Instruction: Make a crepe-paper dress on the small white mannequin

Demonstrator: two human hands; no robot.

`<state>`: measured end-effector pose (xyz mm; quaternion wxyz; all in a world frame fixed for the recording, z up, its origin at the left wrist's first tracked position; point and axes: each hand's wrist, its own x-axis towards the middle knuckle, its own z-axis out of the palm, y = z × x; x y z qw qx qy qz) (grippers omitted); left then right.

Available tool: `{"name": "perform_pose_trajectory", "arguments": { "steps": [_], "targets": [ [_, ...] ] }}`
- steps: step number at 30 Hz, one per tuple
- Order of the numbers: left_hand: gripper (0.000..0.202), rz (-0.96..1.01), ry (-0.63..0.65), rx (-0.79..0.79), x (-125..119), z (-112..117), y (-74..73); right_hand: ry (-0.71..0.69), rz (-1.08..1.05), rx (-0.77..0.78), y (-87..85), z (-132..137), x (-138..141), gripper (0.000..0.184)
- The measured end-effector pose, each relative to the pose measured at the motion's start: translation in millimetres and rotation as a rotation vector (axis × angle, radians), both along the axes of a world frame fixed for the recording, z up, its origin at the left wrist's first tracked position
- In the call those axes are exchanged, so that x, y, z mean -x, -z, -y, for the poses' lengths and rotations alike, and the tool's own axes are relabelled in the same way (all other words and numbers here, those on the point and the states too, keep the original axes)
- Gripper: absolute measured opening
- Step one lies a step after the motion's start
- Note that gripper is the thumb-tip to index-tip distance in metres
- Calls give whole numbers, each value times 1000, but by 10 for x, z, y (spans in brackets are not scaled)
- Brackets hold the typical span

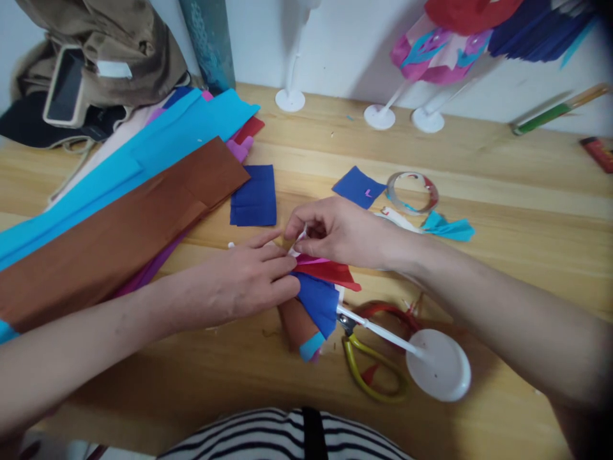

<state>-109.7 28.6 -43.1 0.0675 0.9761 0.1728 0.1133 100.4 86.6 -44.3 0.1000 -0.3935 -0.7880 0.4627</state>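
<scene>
My right hand [335, 231] has its thumb and fingers pinched on a small pale piece of paper [297, 248]. My left hand [244, 276] lies flat beside it, fingers stretched out and pressing on layered coloured pieces. From under the fingers spread a red piece [332, 275], a dark blue piece [318, 300] and a brown piece [297, 322] with a light blue tip. These layers lie over a white stand, whose rod runs to a round base [438, 364]. What the left palm covers is hidden. Scissors [354, 358] with yellow handles lie partly under the rod.
Long brown sheets [143, 236] and light blue sheets [163, 153] are stacked at left. Dark blue squares [258, 198] and a tape roll [412, 191] lie beyond my hands. White stands [290, 99], a green-handled brush [541, 118] and a brown bag [129, 57] sit along the wall.
</scene>
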Motion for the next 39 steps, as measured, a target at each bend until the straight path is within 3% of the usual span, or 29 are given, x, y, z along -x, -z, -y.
{"name": "perform_pose_trajectory", "arguments": {
  "steps": [5,8,15,21,31,39],
  "targets": [
    [19,11,-8,-79,-12,28,13,-53,-61,63,-66,37,1,8],
    [23,-9,-24,-105,-19,48,-14,-86,-40,-26,-98,52,-7,9],
    [25,-27,-37,-137,-24,67,-25,-50,199,-227,-161,138,-21,17],
    [29,3,-44,-164,-21,66,7,-44,348,-246,-199,205,-4,15],
    [23,-45,-59,-109,-17,80,9,-47,162,-236,-138,234,-31,16],
    [25,-39,-49,-141,-23,78,9,-26,88,-103,-83,130,37,18]
  ]
}}
